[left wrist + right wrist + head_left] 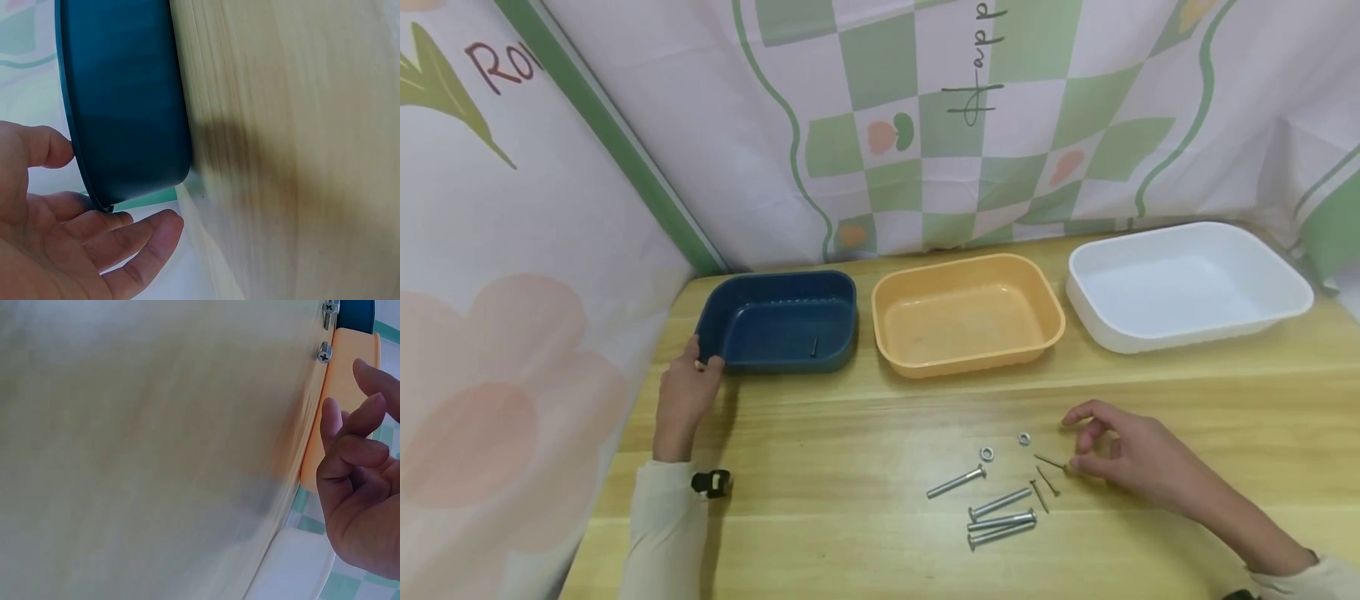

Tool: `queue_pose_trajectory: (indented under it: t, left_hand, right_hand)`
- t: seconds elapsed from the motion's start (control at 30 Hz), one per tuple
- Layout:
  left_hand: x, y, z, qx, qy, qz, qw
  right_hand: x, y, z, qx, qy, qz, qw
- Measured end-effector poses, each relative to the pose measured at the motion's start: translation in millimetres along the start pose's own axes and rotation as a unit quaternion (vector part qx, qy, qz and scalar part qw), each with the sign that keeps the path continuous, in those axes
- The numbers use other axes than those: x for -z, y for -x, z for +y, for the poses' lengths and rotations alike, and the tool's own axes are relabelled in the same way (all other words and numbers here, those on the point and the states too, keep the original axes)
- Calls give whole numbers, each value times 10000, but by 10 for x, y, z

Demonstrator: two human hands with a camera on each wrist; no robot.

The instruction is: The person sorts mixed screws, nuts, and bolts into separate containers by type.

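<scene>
At the left front corner of a dark blue tray (760,367), my left hand (688,392) holds the rim between thumb and fingers. The left wrist view shows the thumb (53,149) against the rim and the other fingers around the corner. A small dark screw (814,347) lies inside this tray. My right hand (1138,454) hovers over the table with loosely bent fingers and nothing in them. Close to its thumb lie three thin screws (1049,482). Left of those are several thick silver bolts (1000,503) and two nuts, one (987,454) nearer the bolts, the other (1024,438) farther back.
A yellow tray (970,364) stands in the middle of the back row, and a larger white tray (1195,337) to its right. Behind the wooden table (820,483) hangs a checked cloth (880,58). Another printed cloth (512,233) borders the left side.
</scene>
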State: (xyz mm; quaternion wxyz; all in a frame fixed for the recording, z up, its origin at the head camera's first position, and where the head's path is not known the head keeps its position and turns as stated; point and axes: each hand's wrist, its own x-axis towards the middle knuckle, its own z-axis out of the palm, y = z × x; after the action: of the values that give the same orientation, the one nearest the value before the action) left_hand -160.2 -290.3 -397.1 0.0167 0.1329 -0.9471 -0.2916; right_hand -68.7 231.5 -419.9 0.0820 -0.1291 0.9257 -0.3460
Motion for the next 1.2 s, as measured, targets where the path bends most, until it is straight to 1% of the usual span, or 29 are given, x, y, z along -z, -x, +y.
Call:
queue_pose_trajectory:
  t: [0.2,0.47,0.67,0.8,0.97,1.2]
  left_hand:
    - [-7,0,-1,22,-26,18,10000]
    - [-5,-9,-9,-46,-54,-8,10000]
    - [3,-8,-11,-53,-90,-41,9999]
    - [2,-3,-13,-14,-48,-21,10000]
    - [9,-3,-18,-16,-13,-5,10000]
    - [2,-19,-24,-1,-43,-52,10000]
  right_hand:
    - [-7,-37,-16,191,-16,-21,9998]
    - [-29,-69,-12,25,-87,-262,9996]
    - [-47,-78,4,71,61,-437,9990]
    - [-60,-103,9,247,130,-430,9987]
    - [-87,-122,12,494,71,-425,9979]
    - [-101,-138,-3,571,17,-541,9969]
